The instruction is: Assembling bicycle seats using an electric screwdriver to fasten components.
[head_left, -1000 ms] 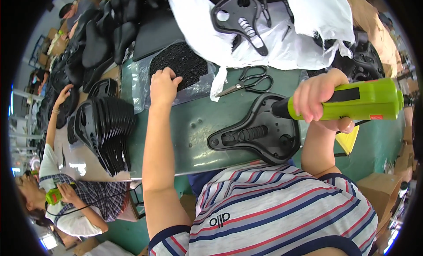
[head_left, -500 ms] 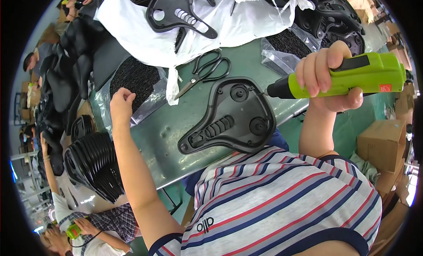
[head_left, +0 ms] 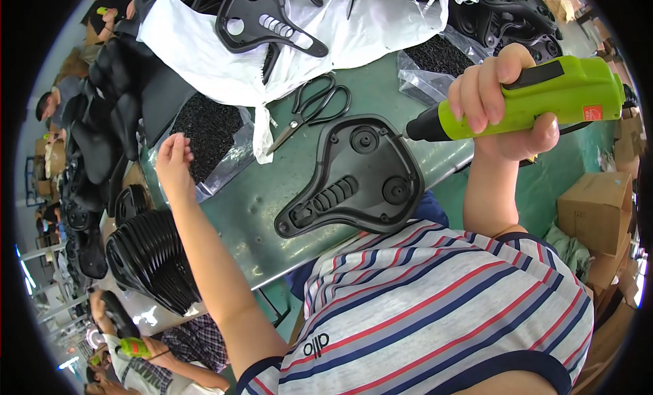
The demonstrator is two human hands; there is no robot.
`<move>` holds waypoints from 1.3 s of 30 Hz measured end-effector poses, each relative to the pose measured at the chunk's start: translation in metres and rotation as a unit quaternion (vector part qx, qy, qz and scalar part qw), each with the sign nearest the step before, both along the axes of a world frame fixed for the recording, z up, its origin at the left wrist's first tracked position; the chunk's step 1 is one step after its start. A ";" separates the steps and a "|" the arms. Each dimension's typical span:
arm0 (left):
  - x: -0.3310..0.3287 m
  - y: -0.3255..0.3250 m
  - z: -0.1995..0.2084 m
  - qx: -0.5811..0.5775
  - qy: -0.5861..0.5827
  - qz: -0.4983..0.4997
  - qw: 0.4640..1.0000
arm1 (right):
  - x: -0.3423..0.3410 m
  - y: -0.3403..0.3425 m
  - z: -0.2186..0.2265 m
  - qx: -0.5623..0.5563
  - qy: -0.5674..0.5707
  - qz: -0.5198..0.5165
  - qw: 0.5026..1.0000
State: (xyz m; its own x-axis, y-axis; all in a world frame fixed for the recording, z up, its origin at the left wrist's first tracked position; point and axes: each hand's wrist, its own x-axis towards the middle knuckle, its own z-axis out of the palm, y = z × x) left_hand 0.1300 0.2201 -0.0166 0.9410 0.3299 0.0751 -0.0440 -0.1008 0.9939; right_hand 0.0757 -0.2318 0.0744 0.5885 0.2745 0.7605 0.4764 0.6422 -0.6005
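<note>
My right hand [head_left: 500, 102] is wrapped round a green electric screwdriver [head_left: 571, 89], held level with its black nose pointing left. The bit's tip is at the upper right rim of a black plastic bicycle saddle base [head_left: 371, 167]; whether it touches cannot be made out. That base lies hollow side up at the table's near edge, against my striped shirt. My left hand [head_left: 175, 165] has its fingers pinched together beside a clear plastic bag of small black screws [head_left: 207, 133]. What the fingers hold, if anything, is too small to name. Black-handled scissors [head_left: 313, 106] lie between the bag and the base.
Another saddle base [head_left: 265, 21] rests on a white sack [head_left: 190, 44] at the back. A second screw bag [head_left: 439, 58] and more bases [head_left: 507, 17] are behind the screwdriver. Stacked black parts [head_left: 153, 259] stand at left. A co-worker [head_left: 170, 361] holds a green screwdriver. Cardboard boxes [head_left: 595, 208] stand right.
My left hand has shifted a little left over the screw bag, fingers still pinched. The screwdriver has moved slightly up and left in view. At lower left a co-worker now holds up a black saddle.
</note>
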 end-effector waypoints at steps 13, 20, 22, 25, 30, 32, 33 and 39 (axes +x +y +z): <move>-0.109 -0.221 0.023 -0.280 0.012 -0.280 0.918 | 0.003 0.023 0.026 0.161 0.113 0.141 0.970; -0.108 -0.225 0.023 -0.250 0.003 -0.263 0.932 | -0.002 0.024 0.014 0.133 0.090 0.092 0.983; -0.109 -0.226 0.022 -0.244 0.003 -0.254 0.936 | -0.002 0.025 0.011 0.133 0.092 0.082 0.983; -0.110 -0.228 0.021 -0.230 -0.003 -0.240 0.943 | -0.001 0.027 0.007 0.141 0.102 0.073 0.982; -0.109 -0.233 0.024 -0.228 0.027 -0.213 0.950 | -0.009 0.030 0.006 0.110 0.010 0.060 0.992; -0.107 -0.237 0.029 -0.238 0.051 -0.216 0.946 | -0.016 0.027 0.015 0.037 -0.078 0.064 0.994; -0.106 -0.240 0.030 -0.247 0.073 -0.216 0.942 | -0.014 0.025 0.020 -0.005 -0.137 0.082 0.987; -0.102 -0.239 0.021 -0.174 0.064 -0.236 0.954 | -0.014 0.030 0.008 0.002 -0.054 0.055 0.997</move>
State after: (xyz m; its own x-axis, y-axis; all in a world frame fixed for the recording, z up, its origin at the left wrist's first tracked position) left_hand 0.0281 -0.0186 0.0039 0.9850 -0.1487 -0.0878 0.1217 0.2369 0.9639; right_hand 0.0613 -0.2013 0.0821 0.4694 0.3291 0.8194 0.4647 0.6970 -0.5461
